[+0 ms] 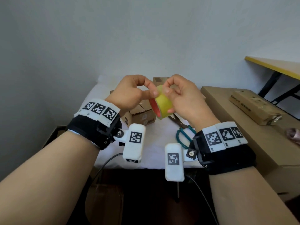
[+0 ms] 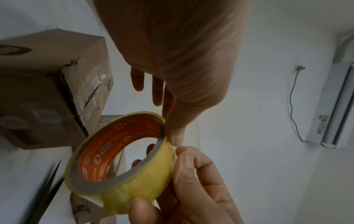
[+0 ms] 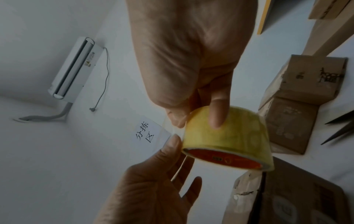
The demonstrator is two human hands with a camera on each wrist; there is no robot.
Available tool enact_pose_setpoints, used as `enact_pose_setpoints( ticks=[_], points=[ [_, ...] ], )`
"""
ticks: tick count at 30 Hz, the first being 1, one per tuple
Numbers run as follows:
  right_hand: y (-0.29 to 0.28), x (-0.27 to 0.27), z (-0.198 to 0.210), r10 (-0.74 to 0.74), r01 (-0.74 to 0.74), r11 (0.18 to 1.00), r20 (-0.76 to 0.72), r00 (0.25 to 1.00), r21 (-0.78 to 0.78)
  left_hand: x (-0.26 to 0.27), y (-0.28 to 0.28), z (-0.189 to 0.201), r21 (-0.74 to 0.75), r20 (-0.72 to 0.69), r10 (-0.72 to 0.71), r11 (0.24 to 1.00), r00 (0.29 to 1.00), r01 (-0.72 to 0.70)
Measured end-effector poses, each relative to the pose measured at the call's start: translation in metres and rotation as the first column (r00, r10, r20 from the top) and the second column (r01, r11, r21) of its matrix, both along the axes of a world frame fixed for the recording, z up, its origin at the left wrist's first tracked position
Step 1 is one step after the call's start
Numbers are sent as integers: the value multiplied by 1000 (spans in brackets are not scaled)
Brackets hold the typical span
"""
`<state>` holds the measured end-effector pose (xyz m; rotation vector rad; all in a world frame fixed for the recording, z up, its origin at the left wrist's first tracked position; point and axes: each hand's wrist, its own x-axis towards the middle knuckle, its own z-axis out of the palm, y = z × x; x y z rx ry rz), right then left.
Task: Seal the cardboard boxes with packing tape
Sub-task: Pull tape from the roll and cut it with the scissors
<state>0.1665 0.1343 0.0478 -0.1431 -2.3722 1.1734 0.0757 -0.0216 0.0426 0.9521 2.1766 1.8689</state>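
Note:
Both hands hold a yellow roll of packing tape [image 1: 163, 105] with a red core, raised above the table. My right hand [image 1: 169, 99] grips the roll from the right, thumb and fingers [image 3: 218, 115] curled over its outer face. The thumb and forefinger of my left hand [image 1: 152, 92] pinch the roll's upper edge, the thumb tip [image 2: 175, 137] on the rim. A small brown cardboard box [image 1: 139, 114] with split top flaps sits on the table under the hands. A second box [image 1: 159, 80] stands behind it, mostly hidden.
Green-handled scissors [image 1: 183, 130] lie on the white tabletop [image 1: 151, 153], just right of the box. A large cardboard carton [image 1: 240, 127] stands along the right side with a flat package [image 1: 253, 104] on top. A yellow-edged table [image 1: 276, 65] is at the far right.

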Motion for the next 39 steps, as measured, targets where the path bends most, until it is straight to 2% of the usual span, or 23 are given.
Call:
enact_pose_setpoints(
  ticks=[4, 11, 15, 21, 24, 29, 35, 39],
  points=[
    [-7, 2, 7, 44, -44, 998, -16, 999, -35, -1, -3, 8, 90, -41, 42, 995, 998, -39],
    [-18, 7, 17, 105, -113, 979, -57, 993, -168, -5, -15, 20, 215, -162, 53, 976, 985, -17],
    [-19, 7, 18, 106, -120, 979, -95, 990, -164, -5, -16, 20, 183, -203, 42, 983, 978, -4],
    [-21, 5, 14, 68, -70, 994, -30, 997, -78, -6, -13, 11, 140, -284, 115, 987, 952, -77],
    [-20, 4, 8, 51, -51, 994, -4, 999, -100, -5, -9, 6, 106, -363, 148, 988, 920, -117],
    [-4, -2, -1, 46, -39, 990, 47, 998, -137, 0, 3, -3, 92, -436, 132, 991, 890, -102],
    [17, 5, -9, 4, 17, 990, 151, 989, -140, 13, 19, -10, 59, -454, 93, 995, 886, -75],
    [34, 15, -23, 36, 3, 976, 175, 984, -218, 17, 30, -13, 9, -286, 18, 1000, 958, -16]
  ],
)
